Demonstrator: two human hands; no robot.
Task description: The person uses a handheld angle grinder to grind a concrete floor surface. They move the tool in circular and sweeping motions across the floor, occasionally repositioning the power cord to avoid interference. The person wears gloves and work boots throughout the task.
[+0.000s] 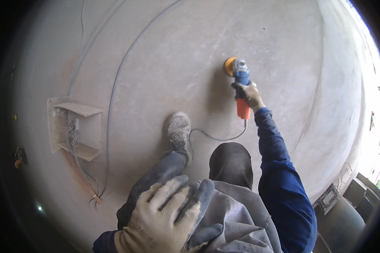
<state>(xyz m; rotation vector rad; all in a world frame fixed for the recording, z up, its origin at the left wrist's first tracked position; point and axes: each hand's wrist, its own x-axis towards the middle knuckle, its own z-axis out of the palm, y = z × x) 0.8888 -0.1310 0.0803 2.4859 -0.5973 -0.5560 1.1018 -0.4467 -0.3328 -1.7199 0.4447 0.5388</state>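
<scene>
My right hand (pixel 252 93), in a light glove with dark fingers, is closed around an angle grinder (pixel 242 77) with a blue body and an orange rear end. A yellow disc (pixel 229 66) is on the grinder's head, tilted to the left over the grey surface. Whether the disc touches that surface, I cannot tell. From the rear of the tool a dark power cord (pixel 221 139) curves left toward my shoe (pixel 178 128). Low in the picture, my left hand (pixel 166 215), in a matching glove, holds nothing, its fingers stretched out over my leg and grey clothing.
A dusty open box-like frame (pixel 82 109) with wires inside stands at the left. Long grey cables (pixel 118 71) run across the surface nearby. At the lower right are a dusty framed panel (pixel 328 199) and dark bulky objects (pixel 342 223). Bright light comes from the right edge.
</scene>
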